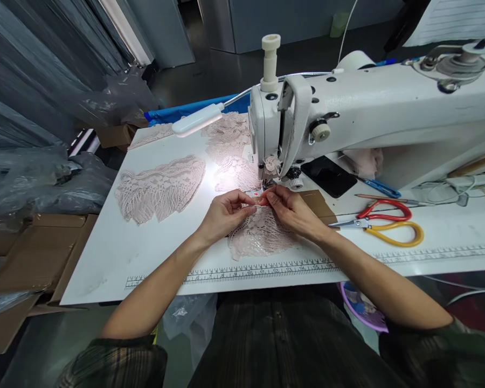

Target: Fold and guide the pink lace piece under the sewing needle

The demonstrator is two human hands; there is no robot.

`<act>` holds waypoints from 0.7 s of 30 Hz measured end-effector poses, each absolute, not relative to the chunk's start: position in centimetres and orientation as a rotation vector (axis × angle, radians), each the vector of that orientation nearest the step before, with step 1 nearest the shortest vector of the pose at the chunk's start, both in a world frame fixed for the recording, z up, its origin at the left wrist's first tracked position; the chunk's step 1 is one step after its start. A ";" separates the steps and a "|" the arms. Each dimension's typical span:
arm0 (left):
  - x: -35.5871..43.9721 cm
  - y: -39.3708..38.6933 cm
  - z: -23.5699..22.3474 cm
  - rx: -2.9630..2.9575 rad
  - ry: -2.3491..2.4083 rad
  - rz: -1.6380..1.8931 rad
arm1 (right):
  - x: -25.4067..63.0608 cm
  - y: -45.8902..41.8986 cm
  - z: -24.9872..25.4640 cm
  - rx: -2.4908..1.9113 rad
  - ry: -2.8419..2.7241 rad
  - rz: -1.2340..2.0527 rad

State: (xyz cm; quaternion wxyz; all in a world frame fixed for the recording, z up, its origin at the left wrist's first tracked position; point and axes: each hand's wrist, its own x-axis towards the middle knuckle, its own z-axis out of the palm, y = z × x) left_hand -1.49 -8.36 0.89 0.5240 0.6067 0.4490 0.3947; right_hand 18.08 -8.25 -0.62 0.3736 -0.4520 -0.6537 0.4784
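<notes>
Your left hand (226,211) and right hand (291,210) meet just in front of the sewing machine (347,116) needle, fingers of both pinching a small label (255,198) at the far edge of the lace piece (255,237) on the tabletop (105,253). The label runs left to right between your 2 hands, the needle just beyond it.

Two scissors (382,222), one sewing machine (372,113)

Head view — single camera, worn on the person's head, facing forward and down. Close over the white table (105,253); sewing machine (367,113) ahead to the right, floor and cardboard boxes (36,253) at the left edge — no second view.
</notes>
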 end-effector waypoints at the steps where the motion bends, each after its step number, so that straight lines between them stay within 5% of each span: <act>1: -1.5 -8.4 0.8 1.532 1.072 0.984 | 18.1 -8.2 -0.6 -1.156 -1.690 1.224; 9: -1.8 -8.5 0.4 2.125 0.972 1.211 | 18.0 -8.5 -0.1 -1.061 -1.738 1.262; 21: -1.6 -8.2 -0.3 2.089 0.946 1.243 | 17.1 -9.3 -0.1 -1.068 -1.856 0.916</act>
